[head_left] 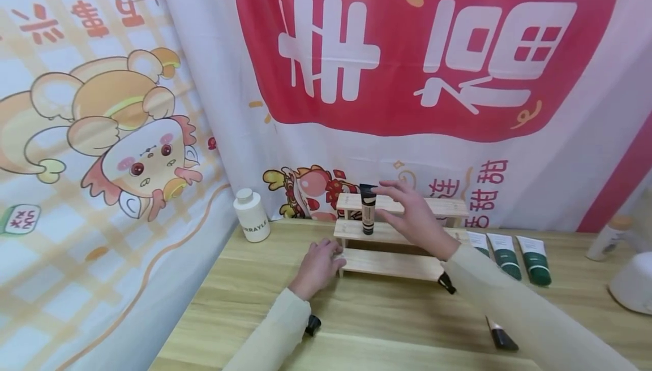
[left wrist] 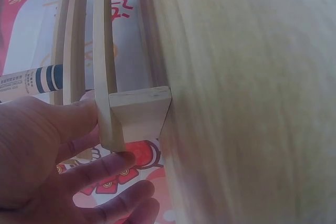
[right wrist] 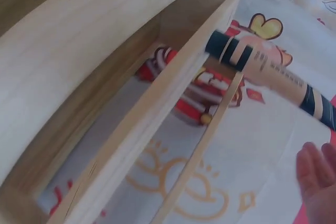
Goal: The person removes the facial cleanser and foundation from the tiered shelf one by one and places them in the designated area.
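A three-step wooden shelf (head_left: 389, 263) stands on the table against the back cloth. On its middle step a small beige tube (head_left: 368, 212) with dark bands and a dark top end stands upright. My right hand (head_left: 415, 218) is beside the top of this tube, thumb and fingers apart; the right wrist view shows the fingers (right wrist: 315, 174) clear of the tube (right wrist: 273, 80). My left hand (head_left: 317, 266) holds the left end of the lowest step, and in the left wrist view the thumb and forefinger lie around the board's end (left wrist: 107, 124).
A white bottle (head_left: 252, 218) stands left of the shelf. Several green-and-white tubes (head_left: 535, 261) lie to the right, before a capped bottle (head_left: 608, 239). Dark-ended items lie by the left sleeve (head_left: 313, 326), under the right forearm (head_left: 503, 340) and at the shelf's right corner (head_left: 446, 282).
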A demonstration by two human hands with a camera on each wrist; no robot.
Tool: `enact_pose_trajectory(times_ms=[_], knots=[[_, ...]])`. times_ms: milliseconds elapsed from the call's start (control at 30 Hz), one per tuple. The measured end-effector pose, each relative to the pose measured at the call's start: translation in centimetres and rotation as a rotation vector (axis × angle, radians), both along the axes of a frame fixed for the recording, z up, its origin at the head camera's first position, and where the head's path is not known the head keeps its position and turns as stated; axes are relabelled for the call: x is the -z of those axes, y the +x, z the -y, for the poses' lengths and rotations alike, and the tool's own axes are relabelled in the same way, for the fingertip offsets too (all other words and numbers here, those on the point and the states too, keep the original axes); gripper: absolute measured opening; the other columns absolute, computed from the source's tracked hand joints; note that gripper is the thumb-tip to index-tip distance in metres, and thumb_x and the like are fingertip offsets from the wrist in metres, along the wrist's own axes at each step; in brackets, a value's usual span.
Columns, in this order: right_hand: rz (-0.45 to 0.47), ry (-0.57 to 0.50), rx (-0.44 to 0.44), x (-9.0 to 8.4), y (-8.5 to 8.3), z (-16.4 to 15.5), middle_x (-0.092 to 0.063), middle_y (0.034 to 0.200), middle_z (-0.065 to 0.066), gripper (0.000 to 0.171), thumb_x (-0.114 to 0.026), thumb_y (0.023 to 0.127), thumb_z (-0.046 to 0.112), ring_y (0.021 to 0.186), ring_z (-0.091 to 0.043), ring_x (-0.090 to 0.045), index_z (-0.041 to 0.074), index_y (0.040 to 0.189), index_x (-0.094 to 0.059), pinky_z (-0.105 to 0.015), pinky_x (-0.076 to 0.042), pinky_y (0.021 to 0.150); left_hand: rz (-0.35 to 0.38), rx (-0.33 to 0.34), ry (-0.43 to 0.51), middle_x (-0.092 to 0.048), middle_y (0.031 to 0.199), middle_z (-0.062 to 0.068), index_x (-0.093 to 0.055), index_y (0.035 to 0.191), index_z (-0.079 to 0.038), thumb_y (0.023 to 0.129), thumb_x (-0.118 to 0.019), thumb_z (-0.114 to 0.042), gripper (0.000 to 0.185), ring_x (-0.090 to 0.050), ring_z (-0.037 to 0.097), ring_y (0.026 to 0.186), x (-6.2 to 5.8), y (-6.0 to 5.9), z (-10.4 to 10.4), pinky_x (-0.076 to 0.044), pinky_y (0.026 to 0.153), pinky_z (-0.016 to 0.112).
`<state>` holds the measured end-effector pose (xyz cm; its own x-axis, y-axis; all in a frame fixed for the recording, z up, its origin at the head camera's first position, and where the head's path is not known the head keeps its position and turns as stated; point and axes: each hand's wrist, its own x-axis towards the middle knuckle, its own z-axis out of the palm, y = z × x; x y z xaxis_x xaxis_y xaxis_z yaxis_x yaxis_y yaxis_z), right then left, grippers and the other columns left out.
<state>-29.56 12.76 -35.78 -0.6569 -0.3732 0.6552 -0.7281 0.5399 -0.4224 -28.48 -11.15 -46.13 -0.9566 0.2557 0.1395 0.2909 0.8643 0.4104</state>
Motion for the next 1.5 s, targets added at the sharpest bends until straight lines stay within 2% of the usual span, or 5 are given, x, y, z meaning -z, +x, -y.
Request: enact_pose_trajectory(times_ms=[167,433,833,1200,1500], knots=[[0.023,-0.029,0.060,0.7,-0.5,1.8,-0.054,0.127,-0.009,0.043,-0.071,0.086,0.012,0.114,-0.026,-0.052,0.012,0.126,-0.059,-0.044,-0.046,0.088,-0.011,0.014,-0.001,-0.058,0.111,0.002,-0.065,0.111,-0.013,0.090,-0.066,-0.032,0.028,-0.048,0.022,0.091,0.1,0.2,-0.1,-0.043,0.077,0.036],[-0.039,-0.078,0.099,1.5,-0.5,2.6,-0.059,0.118,-0.003,0.041,-0.074,0.082,0.009,0.100,-0.018,-0.058,0.010,0.121,-0.061,-0.038,-0.049,0.082,-0.016,0.002,-0.002,-0.058,0.111,0.002,-0.065,0.112,-0.014,0.089,-0.066,-0.033,0.030,-0.048,0.021,0.092,0.1,0.1,-0.1,-0.043,0.077,0.035],[-0.097,-0.105,0.059,0.9,1.1,-0.4,-0.058,0.120,-0.007,0.042,-0.072,0.081,0.001,0.098,-0.019,-0.060,0.006,0.121,-0.059,-0.031,-0.052,0.076,-0.012,-0.001,-0.005,-0.057,0.110,0.001,-0.065,0.110,-0.015,0.089,-0.065,-0.033,0.028,-0.048,0.021,0.092,0.0,-0.1,0.0,-0.044,0.078,0.036],[-0.100,-0.038,0.165,0.4,4.1,-7.1,-0.060,0.109,0.000,0.038,-0.073,0.080,0.000,0.088,-0.012,-0.060,0.010,0.115,-0.061,-0.025,-0.052,0.069,-0.026,0.019,0.010,-0.057,0.109,0.001,-0.064,0.108,-0.014,0.089,-0.066,-0.032,0.026,-0.048,0.021,0.091,0.1,0.2,-0.1,-0.044,0.077,0.036],[-0.036,0.051,0.390,1.0,6.8,-15.6,-0.060,0.104,-0.010,0.042,-0.069,0.079,-0.011,0.085,-0.020,-0.056,0.003,0.117,-0.057,-0.006,-0.039,0.072,-0.027,0.002,-0.012,-0.057,0.110,0.000,-0.065,0.109,-0.016,0.090,-0.065,-0.034,0.027,-0.048,0.021,0.092,0.5,-0.1,0.0,-0.043,0.078,0.036]])
